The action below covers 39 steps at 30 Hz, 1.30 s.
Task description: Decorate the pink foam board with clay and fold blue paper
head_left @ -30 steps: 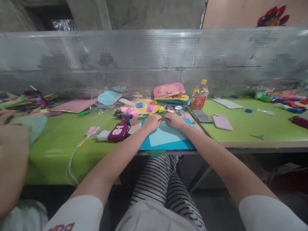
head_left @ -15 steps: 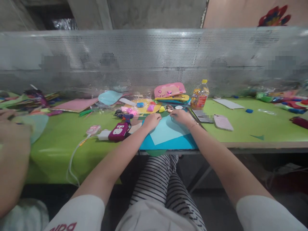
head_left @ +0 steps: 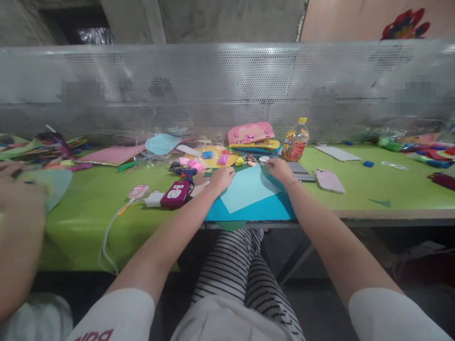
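Observation:
A light blue paper sheet [head_left: 246, 192] lies on a darker blue sheet [head_left: 256, 212] at the green table's near edge. My left hand [head_left: 222, 178] rests with curled fingers on the light sheet's far left corner. My right hand [head_left: 279, 171] presses curled fingers on its far right corner. Whether either hand pinches the paper or only presses it is too small to make out.
Beyond the sheets lie coloured clay lumps and foam pieces [head_left: 220, 158], a pink card [head_left: 250, 132] and a drink bottle [head_left: 295, 140]. A magenta case [head_left: 174, 194] and a white cable [head_left: 110, 227] sit left, a phone [head_left: 329, 181] right. Another person's arm [head_left: 16, 222] is at far left.
My hands, close together at the sheet's far edge a second ago, have spread apart along it, the right one moving furthest right. The light sheet now lies flatter and more exposed.

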Each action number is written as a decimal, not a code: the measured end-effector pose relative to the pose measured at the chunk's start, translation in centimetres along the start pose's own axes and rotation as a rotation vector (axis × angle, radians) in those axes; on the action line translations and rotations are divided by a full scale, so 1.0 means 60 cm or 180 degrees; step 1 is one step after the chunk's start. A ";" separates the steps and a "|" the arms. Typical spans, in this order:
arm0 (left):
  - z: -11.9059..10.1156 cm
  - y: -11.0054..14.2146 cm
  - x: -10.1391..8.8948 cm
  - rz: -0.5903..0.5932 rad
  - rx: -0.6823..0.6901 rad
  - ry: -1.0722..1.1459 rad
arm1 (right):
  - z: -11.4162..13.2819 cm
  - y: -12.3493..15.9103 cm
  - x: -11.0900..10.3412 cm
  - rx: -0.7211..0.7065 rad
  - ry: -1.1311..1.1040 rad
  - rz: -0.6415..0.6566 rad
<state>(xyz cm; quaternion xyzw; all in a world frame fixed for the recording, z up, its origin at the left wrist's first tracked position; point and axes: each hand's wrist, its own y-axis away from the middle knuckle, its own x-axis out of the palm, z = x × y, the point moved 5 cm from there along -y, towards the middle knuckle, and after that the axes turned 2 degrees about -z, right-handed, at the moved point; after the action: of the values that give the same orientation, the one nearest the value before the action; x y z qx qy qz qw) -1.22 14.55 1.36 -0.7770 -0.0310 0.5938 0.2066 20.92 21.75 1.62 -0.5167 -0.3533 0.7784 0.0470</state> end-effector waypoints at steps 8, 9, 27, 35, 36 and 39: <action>-0.005 -0.001 0.007 0.0003 0.0187 0.0083 | 0.094 0.008 0.012 -0.1111 -0.0356 0.0130; -0.006 0.000 0.009 0.0009 0.0233 0.0092 | 0.109 0.012 0.019 -0.1272 -0.0395 0.0218; -0.017 0.001 0.025 0.0153 0.0557 0.0261 | 0.163 0.030 0.037 -0.1990 -0.0384 0.0501; -0.011 -0.002 0.025 0.0220 0.0424 0.0289 | 0.155 0.028 0.041 -0.1891 -0.0190 0.0509; -0.010 -0.002 0.025 0.0227 0.0403 0.0286 | 0.152 0.027 0.041 -0.1857 -0.0165 0.0509; -0.003 -0.003 0.025 0.0234 0.0313 0.0273 | 0.136 0.023 0.040 -0.1681 -0.0082 0.0486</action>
<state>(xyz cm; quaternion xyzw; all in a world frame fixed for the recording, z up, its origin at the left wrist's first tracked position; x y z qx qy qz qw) -0.56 15.12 0.08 -0.7913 0.0356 0.5679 0.2237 13.40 17.70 0.71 -0.5262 -0.5047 0.6671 -0.1526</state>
